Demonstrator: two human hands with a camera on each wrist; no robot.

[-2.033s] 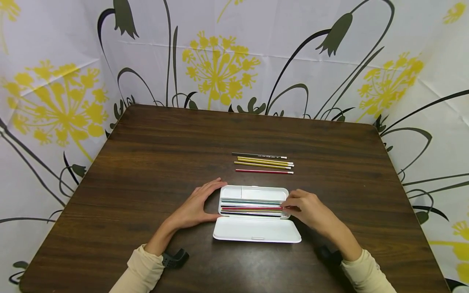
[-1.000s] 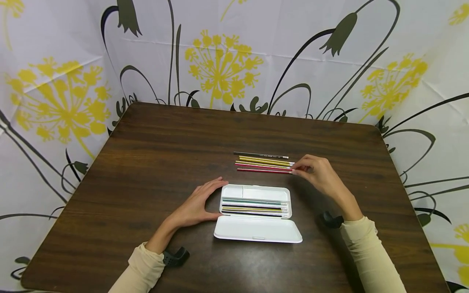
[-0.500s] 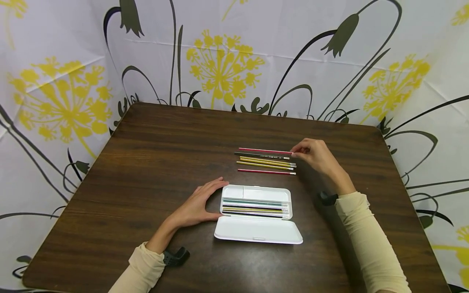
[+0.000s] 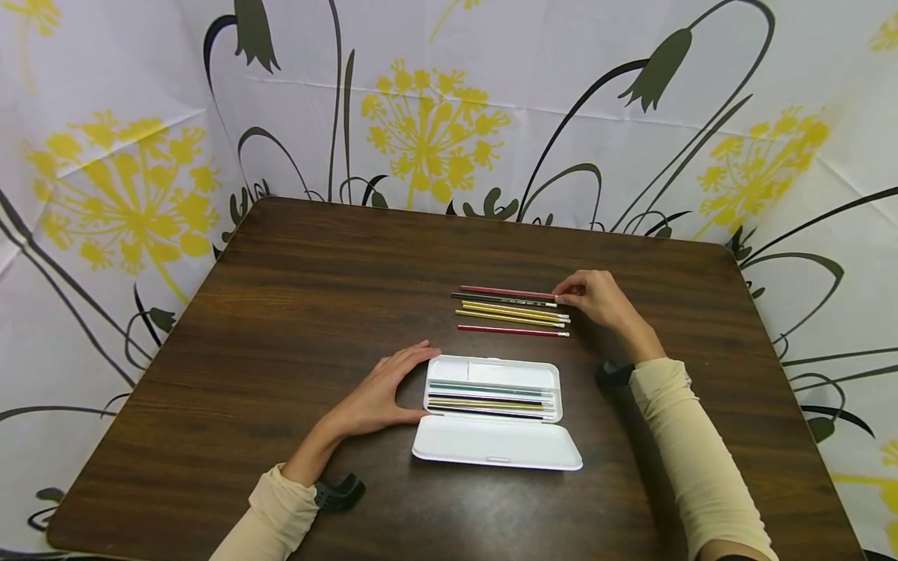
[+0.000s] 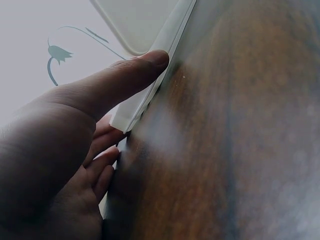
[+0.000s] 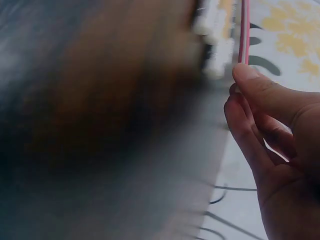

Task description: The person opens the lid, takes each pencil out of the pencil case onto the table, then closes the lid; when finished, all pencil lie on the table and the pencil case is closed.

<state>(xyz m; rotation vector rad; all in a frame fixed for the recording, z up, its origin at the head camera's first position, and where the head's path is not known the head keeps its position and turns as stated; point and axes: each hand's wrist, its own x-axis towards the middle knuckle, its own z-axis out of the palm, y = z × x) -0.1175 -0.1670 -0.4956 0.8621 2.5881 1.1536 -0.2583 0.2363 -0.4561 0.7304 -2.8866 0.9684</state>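
A person's right hand pinches the eraser end of a red pencil between thumb and fingertips, the grip clamped on it at the far edge of a row of pencils on a dark wooden desk. The red pencil lies at 12 o'clock of the row, just beside a black pencil; whether it rests on the wood or hangs slightly above is hard to tell, as the right wrist view is blurred. Toward 6 o'clock follow two yellow pencils and a second red pencil, set a little apart. Nearer the person sits an open white pencil case, several pencils lying lengthwise in its tray, its lid folded flat toward 6 o'clock. The left hand rests at 9 o'clock of the case, fingers straight, thumb against its end wall, gripping nothing. A flowered curtain hangs behind the desk.
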